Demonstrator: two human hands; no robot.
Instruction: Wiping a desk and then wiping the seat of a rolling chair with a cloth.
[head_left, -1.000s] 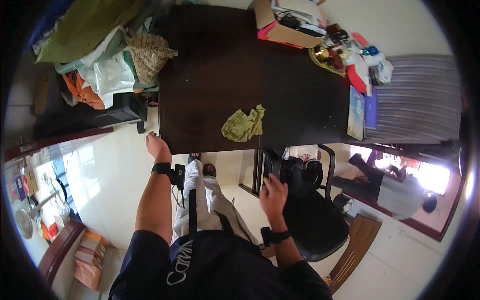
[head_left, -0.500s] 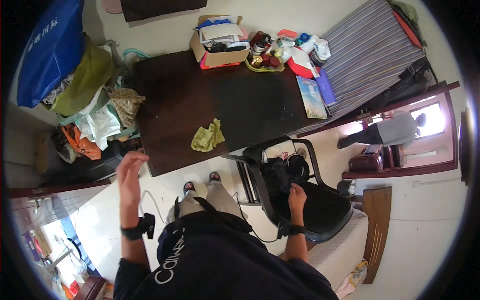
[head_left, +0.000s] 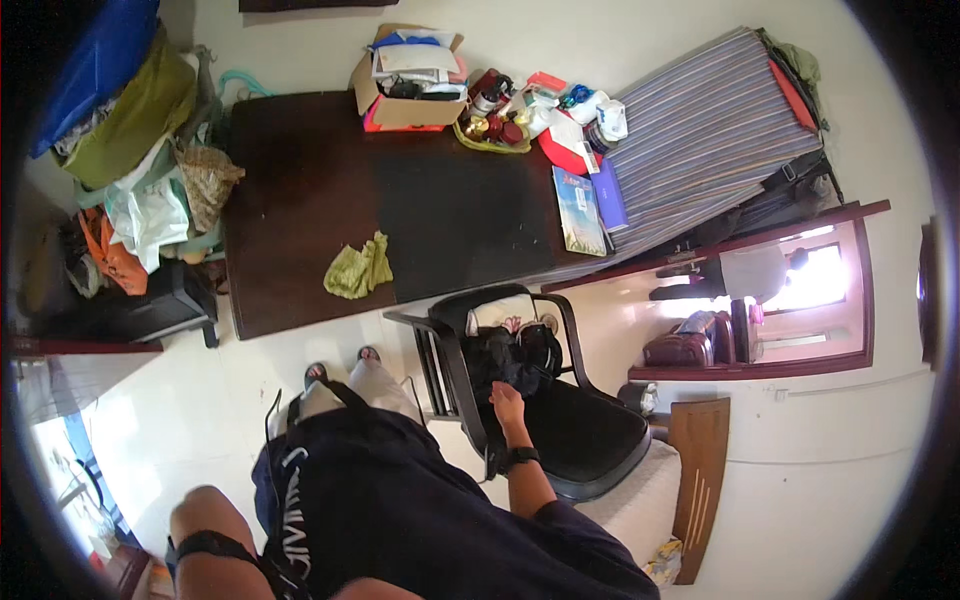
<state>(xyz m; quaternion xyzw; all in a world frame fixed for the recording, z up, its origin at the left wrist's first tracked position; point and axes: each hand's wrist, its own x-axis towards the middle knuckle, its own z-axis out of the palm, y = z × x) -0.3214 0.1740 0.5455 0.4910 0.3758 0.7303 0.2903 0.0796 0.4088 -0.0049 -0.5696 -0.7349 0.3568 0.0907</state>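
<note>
My right hand [head_left: 508, 402] is over the black office chair [head_left: 585, 435], close to a dark bag or bundle of cloth [head_left: 500, 355] on it. Its fingers are drawn together; whether they hold or touch the dark fabric is unclear. At the lower left my left arm [head_left: 208, 518] is bent close to my body, a black band around it, and its fingers do not show. A crumpled yellow-green cloth [head_left: 358, 268] lies near the front edge of the dark wooden table [head_left: 290, 190], out of reach of both hands at present.
A cardboard box of papers [head_left: 415, 85], a basket of jars [head_left: 492, 130] and a booklet [head_left: 580, 212] are along the table's back and right. Piled bags [head_left: 140, 220] stand at its left. A striped folded mattress [head_left: 690, 140] leans behind. Another person [head_left: 750, 275] shows through the doorway.
My left hand has left the table's near left corner and drawn back toward my body. The whole view has shifted, and my right hand stays over the chair. The cloth stays on the table.
</note>
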